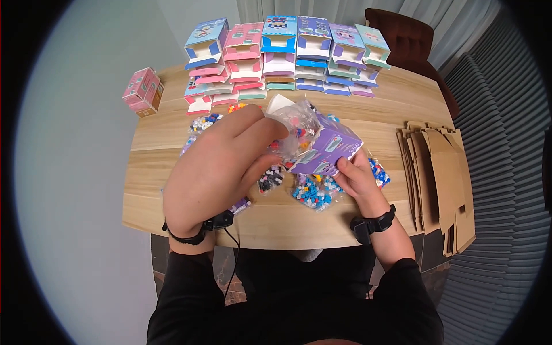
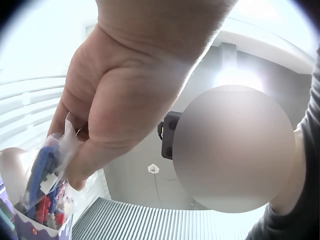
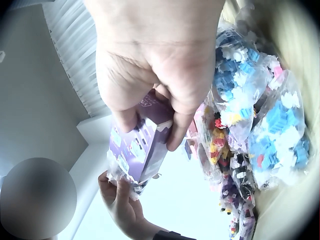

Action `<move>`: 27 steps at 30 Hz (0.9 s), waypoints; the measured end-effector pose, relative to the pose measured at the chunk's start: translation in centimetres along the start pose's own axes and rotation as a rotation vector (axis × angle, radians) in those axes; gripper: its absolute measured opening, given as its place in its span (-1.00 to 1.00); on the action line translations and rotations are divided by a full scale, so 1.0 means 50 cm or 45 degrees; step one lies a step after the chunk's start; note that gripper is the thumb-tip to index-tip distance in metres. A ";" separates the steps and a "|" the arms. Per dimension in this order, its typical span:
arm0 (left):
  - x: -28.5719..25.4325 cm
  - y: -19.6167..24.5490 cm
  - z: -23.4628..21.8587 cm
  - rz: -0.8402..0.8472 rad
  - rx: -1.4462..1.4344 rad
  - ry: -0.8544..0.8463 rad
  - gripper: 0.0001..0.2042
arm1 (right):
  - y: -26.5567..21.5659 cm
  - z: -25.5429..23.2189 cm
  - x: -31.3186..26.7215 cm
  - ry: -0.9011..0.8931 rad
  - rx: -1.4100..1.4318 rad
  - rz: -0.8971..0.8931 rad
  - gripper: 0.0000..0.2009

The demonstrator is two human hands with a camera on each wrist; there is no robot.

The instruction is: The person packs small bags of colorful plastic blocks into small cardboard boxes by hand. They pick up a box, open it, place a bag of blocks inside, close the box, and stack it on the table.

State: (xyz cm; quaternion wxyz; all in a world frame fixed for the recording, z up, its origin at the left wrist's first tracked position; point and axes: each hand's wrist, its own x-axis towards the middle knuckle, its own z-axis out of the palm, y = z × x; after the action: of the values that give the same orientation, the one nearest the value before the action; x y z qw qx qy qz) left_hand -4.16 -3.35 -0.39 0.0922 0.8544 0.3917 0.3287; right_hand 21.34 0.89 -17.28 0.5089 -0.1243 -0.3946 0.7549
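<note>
In left hand (image 1: 215, 161), one bag (image 1: 303, 125); right hand (image 1: 362, 179), one box (image 1: 334, 145)

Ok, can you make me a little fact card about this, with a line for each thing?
left hand: pinches clear bag of colorful pieces
right hand: holds purple box
where that bag is: at the box's open end
on the table: more bags of pieces
far side: stacked boxes, flaps open
far left: pink box, by itself
right side: folded brown cardboard
</note>
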 end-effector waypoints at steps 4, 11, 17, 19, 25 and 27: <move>-0.001 0.000 -0.001 0.004 0.028 -0.015 -0.71 | -0.002 0.003 -0.001 0.010 -0.051 -0.004 -0.33; 0.002 -0.001 0.002 0.016 -0.005 -0.043 -0.71 | 0.002 -0.005 -0.010 -0.026 -0.042 0.017 -0.32; 0.002 0.000 0.008 0.030 -0.030 -0.043 -0.70 | 0.005 -0.008 -0.014 -0.022 -0.023 0.018 -0.31; 0.001 0.000 0.007 0.022 -0.036 -0.056 -0.68 | 0.005 -0.008 -0.012 -0.024 -0.012 0.004 -0.29; 0.003 0.016 -0.001 0.057 0.112 0.072 -0.49 | -0.010 0.017 -0.003 -0.033 -0.025 -0.059 -0.24; 0.010 0.022 0.004 0.129 0.160 0.069 -0.42 | -0.012 0.019 -0.004 -0.026 -0.030 -0.056 -0.23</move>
State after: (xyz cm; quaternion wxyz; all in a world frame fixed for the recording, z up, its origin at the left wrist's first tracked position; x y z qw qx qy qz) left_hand -3.12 -3.71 0.19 0.0111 0.8679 0.3703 0.3310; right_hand 21.26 0.36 -16.26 0.5199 -0.1137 -0.4112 0.7401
